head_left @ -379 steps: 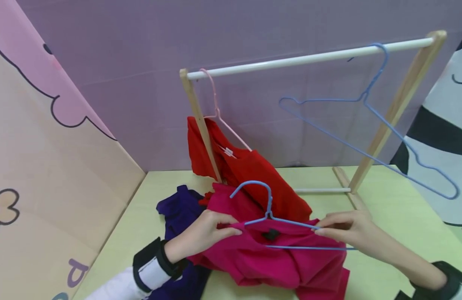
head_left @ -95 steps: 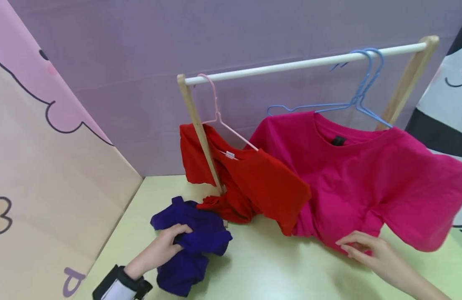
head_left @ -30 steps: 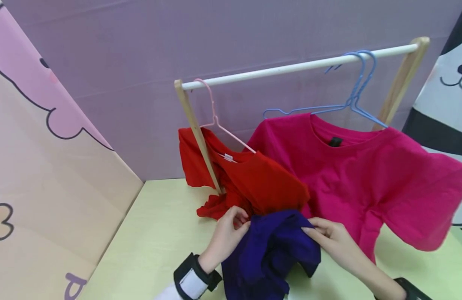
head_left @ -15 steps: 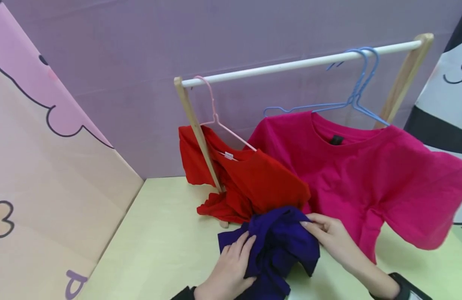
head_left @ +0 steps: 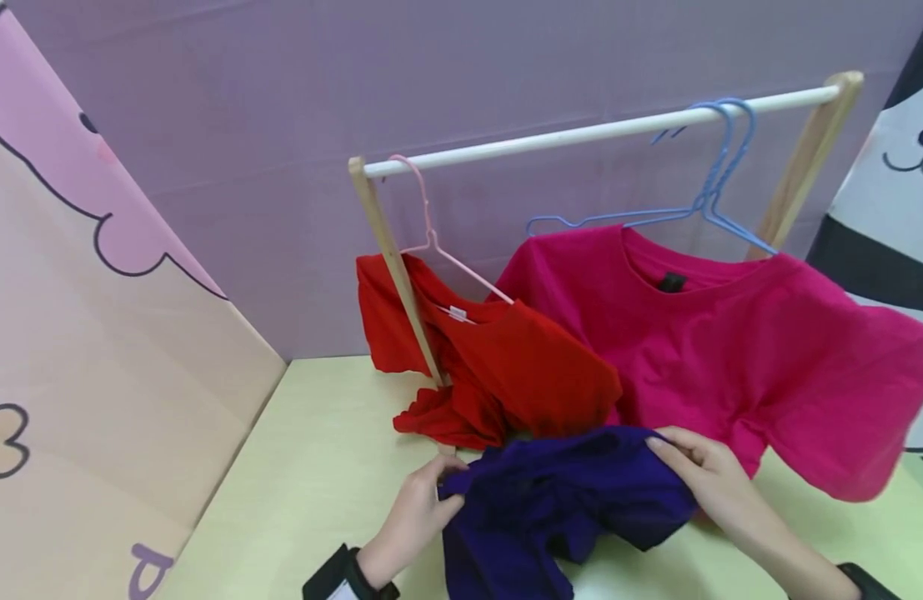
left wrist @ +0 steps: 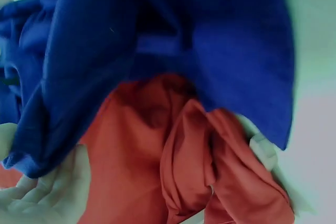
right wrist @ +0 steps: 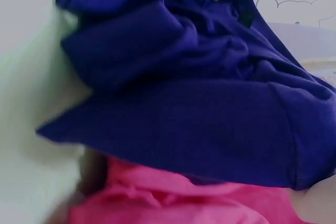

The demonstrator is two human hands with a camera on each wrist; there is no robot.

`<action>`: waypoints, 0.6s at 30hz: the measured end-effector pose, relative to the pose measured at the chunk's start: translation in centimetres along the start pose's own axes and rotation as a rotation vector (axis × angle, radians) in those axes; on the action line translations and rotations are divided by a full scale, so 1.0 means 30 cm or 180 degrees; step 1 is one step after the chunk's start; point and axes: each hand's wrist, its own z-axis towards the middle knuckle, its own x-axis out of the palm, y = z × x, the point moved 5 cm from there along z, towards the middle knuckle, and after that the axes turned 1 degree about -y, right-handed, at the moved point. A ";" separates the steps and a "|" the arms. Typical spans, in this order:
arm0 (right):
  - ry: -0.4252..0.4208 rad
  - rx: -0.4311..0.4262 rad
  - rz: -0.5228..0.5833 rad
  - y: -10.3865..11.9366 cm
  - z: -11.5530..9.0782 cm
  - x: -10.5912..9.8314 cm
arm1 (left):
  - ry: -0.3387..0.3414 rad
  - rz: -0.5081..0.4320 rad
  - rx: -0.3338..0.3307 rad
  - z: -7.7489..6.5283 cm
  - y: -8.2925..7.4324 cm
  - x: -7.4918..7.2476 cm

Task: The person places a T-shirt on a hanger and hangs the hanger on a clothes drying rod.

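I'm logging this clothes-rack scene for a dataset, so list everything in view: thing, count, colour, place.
purple shirt: 1, dark purple, crumpled, held at the table's front
red shirt: 1, red, on the pink hanger, rack's left end
magenta shirt: 1, magenta, on a blue hanger, rack's right
pink hanger: 1, pink, on the rail
blue hangers: 2, blue, on the rail
rack: 1, white rail, wooden posts
table: 1, pale yellow-green
left hand: grips the purple shirt
right hand: grips the purple shirt

My pale green table [head_left: 318, 467] carries the wooden rack's foot [head_left: 448, 448], the red shirt's bunched hem [head_left: 438, 421], and the purple shirt's lower folds [head_left: 499, 567].
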 end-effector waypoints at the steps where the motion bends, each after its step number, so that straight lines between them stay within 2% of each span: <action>1: -0.0023 -0.0016 -0.0018 0.003 -0.001 -0.015 | -0.0008 -0.0137 -0.0069 0.008 0.003 -0.012; 6: -0.0150 -0.0053 -0.0238 0.027 -0.005 -0.107 | -0.0041 -0.0890 -0.0495 0.047 0.001 -0.071; 8: -0.0163 -0.0064 -0.0378 0.033 -0.009 -0.143 | -0.0040 -0.1093 -0.0565 0.059 -0.011 -0.090; 12: -0.0111 -0.0108 -0.0485 0.026 -0.014 -0.180 | 0.0007 -0.1229 -0.0424 0.072 -0.050 -0.111; 18: -0.0044 -0.0449 -0.0498 0.005 -0.018 -0.161 | 0.0192 -0.1253 -0.0139 0.068 -0.095 -0.090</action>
